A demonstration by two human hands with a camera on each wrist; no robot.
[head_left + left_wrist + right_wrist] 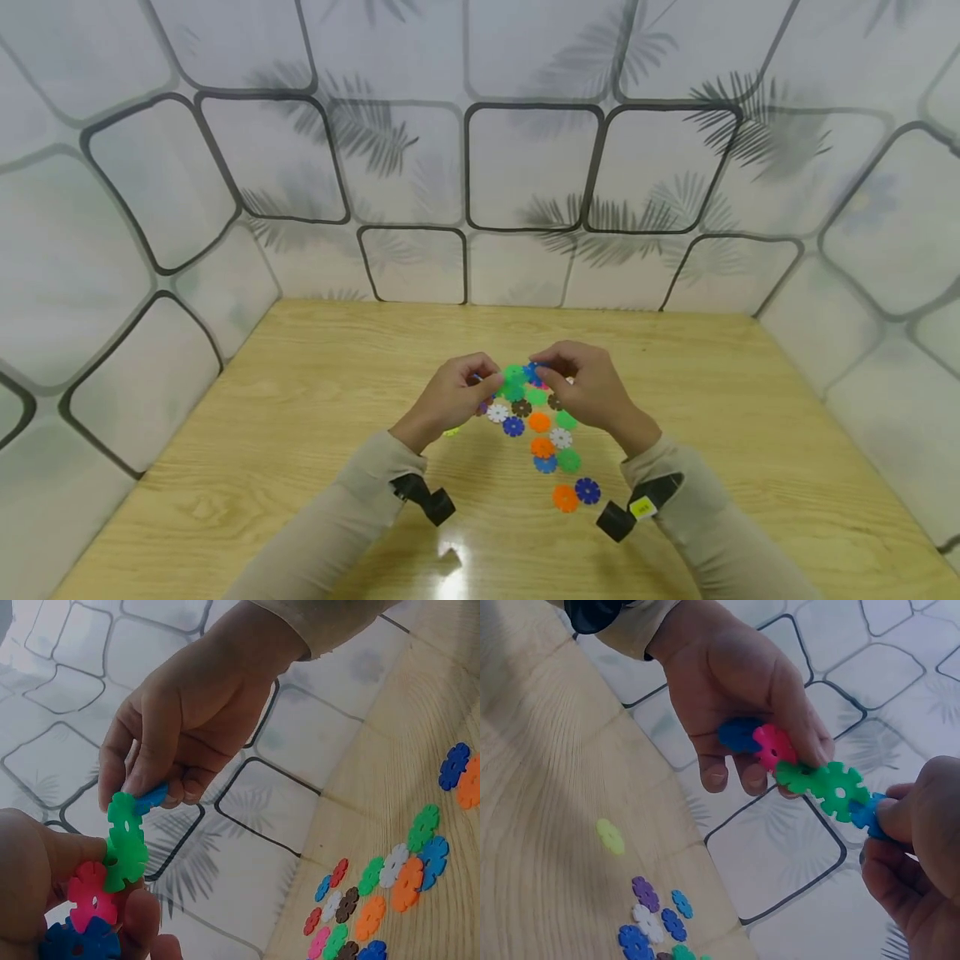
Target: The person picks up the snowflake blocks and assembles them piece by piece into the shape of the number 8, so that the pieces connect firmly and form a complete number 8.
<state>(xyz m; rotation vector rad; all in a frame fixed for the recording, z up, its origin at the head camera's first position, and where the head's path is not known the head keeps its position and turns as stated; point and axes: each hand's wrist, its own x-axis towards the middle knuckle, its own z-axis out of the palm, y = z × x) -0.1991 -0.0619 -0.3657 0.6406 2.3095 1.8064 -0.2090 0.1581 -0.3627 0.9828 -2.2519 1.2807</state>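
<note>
My left hand (453, 393) pinches a short chain of notched, flower-shaped plastic discs between thumb and fingers. In the right wrist view the chain runs from a dark blue disc (739, 735) through a pink disc (774, 746) to two overlapping green discs (829, 784). At its far end a blue disc (865, 818) meets the last green one, and my right hand (590, 385) pinches that blue disc. Both hands are raised above the table, close together. Fingers hide part of the blue disc, so how deeply its slot sits cannot be told.
Loose discs lie on the wooden table (322, 400) below the hands, among them an orange disc (566, 498), a dark blue disc (587, 491), a white disc (560, 437) and a yellow disc (610, 836). A patterned cloth wall (532, 167) surrounds the table's back and sides.
</note>
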